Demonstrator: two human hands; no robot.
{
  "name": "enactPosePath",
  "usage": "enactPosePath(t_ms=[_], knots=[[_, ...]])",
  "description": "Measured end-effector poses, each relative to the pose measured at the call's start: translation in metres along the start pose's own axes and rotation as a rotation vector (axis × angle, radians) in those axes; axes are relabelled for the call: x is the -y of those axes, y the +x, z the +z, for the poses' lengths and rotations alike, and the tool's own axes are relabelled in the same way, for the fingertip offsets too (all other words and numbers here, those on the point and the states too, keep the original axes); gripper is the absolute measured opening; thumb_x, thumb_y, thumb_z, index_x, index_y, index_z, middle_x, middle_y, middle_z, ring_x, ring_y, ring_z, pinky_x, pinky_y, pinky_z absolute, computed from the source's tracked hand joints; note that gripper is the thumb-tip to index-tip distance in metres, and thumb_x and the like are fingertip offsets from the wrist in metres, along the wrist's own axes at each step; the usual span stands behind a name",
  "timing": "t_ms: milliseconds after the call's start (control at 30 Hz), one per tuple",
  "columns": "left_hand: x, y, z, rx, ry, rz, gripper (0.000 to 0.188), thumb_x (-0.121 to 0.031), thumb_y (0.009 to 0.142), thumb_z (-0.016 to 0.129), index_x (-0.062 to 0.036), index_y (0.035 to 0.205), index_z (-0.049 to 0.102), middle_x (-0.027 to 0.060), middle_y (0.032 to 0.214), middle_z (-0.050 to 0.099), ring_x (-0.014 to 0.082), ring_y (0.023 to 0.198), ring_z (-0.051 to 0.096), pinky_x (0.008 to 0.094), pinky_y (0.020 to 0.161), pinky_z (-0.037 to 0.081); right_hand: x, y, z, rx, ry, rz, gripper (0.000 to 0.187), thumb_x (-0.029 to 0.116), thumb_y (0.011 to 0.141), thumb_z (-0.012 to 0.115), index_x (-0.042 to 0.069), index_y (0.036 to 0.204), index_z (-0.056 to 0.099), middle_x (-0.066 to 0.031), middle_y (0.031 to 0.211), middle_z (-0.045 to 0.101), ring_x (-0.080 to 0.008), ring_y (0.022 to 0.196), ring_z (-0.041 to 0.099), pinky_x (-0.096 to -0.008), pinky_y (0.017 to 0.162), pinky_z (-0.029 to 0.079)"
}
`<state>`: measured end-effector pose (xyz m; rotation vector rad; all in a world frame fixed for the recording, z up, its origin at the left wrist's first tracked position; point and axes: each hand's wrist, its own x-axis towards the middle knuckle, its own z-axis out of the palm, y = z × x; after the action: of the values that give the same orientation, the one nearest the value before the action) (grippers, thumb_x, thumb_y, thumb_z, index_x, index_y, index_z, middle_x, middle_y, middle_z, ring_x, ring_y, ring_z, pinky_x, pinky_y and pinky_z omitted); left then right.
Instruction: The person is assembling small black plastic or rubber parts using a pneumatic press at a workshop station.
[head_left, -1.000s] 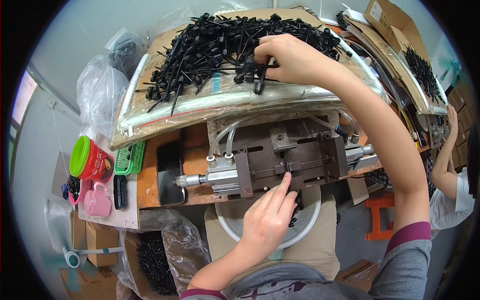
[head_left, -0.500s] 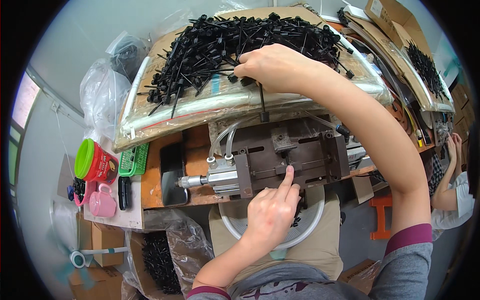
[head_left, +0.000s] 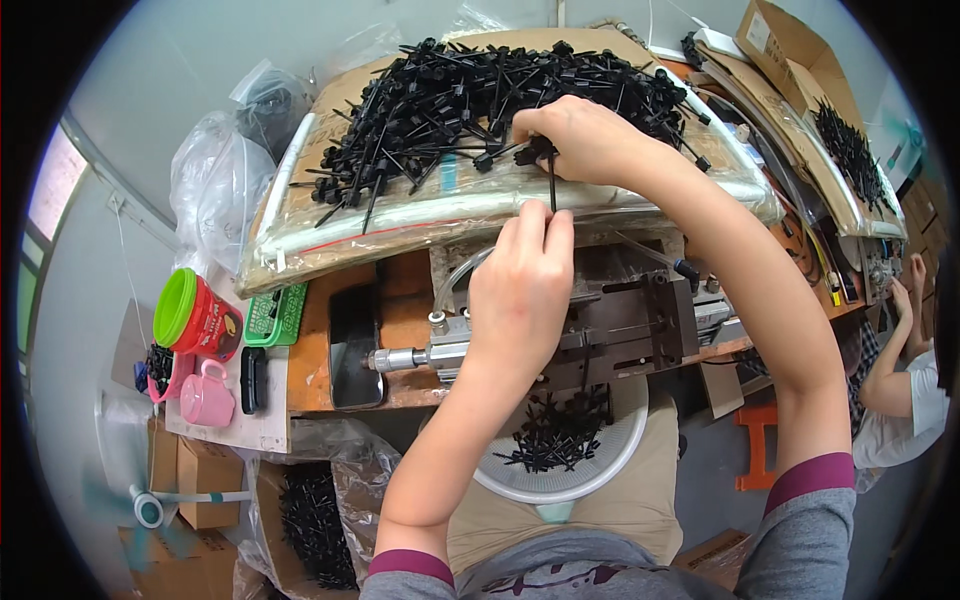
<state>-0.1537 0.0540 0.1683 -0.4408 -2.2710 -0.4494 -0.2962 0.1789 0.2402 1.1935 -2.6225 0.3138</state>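
My right hand (head_left: 590, 142) is closed around several black plastic parts, thin stems with thicker knobbed ends, at the front edge of the pile. One black stemmed part (head_left: 553, 185) hangs down from it. My left hand (head_left: 522, 290) has its thumb and fingertips pinched at that part's lower end, just below the right hand. Behind them a large heap of the same black parts (head_left: 420, 110) covers a cardboard-topped tray (head_left: 300, 232). Under my left hand lies a dark metal fixture (head_left: 640, 325) with an air cylinder at each side, partly hidden by the hand and forearm.
A white basket (head_left: 632, 452) of small black pieces sits on my lap. Left on the bench are a phone (head_left: 352, 350), a green basket (head_left: 290, 318), a red tub (head_left: 212, 325) and a pink mug (head_left: 208, 398). A lined box of black parts (head_left: 318, 525) stands below. Another person works far right.
My left hand has left the fixture and risen to the hanging part. My right hand has shifted slightly right and down. More black pieces show in the lap basket.
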Motion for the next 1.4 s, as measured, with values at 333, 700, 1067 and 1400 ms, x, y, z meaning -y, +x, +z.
enactPosePath(t_ms=[333,700,1067,1400], knots=[[-0.044,-0.077,-0.056,0.237,-0.441,-0.1,0.031,0.002,0.076,0.08,-0.0027,0.106,0.073,0.0113,0.11,0.066,0.0243,0.087,0.071,0.0324,0.071,0.058,-0.006,-0.004,-0.007,0.054,-0.021,0.038,0.027,-0.003,0.074,0.069,0.0,0.101,0.071,-0.0172,0.099,0.073,-0.0348,0.097,0.07,-0.0404,0.088,0.056],[-0.047,-0.1,-0.017,0.309,-0.227,0.047,0.022,-0.006,0.08,0.075,0.0013,0.101,0.07,0.0224,0.131,0.065,0.0304,0.087,0.072,0.0376,0.083,0.059,-0.034,-0.055,-0.032,-0.341,0.894,0.353,0.025,0.024,0.098,0.07,0.0,0.106,0.072,-0.0016,0.079,0.068,-0.0046,0.069,0.062,-0.0182,0.065,0.048],[-0.044,-0.088,-0.036,0.349,-0.371,-0.13,0.037,-0.011,0.076,0.084,-0.0024,0.11,0.071,0.019,0.13,0.067,0.0221,0.078,0.073,0.0314,0.068,0.059,0.042,-0.145,-0.019,-0.358,1.551,0.487,0.027,0.024,0.1,0.067,-0.002,0.094,0.068,-0.0073,0.086,0.071,-0.0056,0.058,0.058,-0.0204,0.048,0.046],[-0.055,-0.077,-0.066,0.167,-0.675,-0.051,0.042,0.002,0.07,0.086,-0.0002,0.111,0.076,0.0121,0.1,0.074,0.0221,0.083,0.072,0.0308,0.07,0.059,0.076,-0.2,0.018,-0.167,1.87,0.663,0.018,0.019,0.1,0.066,0.002,0.105,0.064,-0.0126,0.094,0.072,-0.0086,0.055,0.059,-0.0201,0.046,0.044]])
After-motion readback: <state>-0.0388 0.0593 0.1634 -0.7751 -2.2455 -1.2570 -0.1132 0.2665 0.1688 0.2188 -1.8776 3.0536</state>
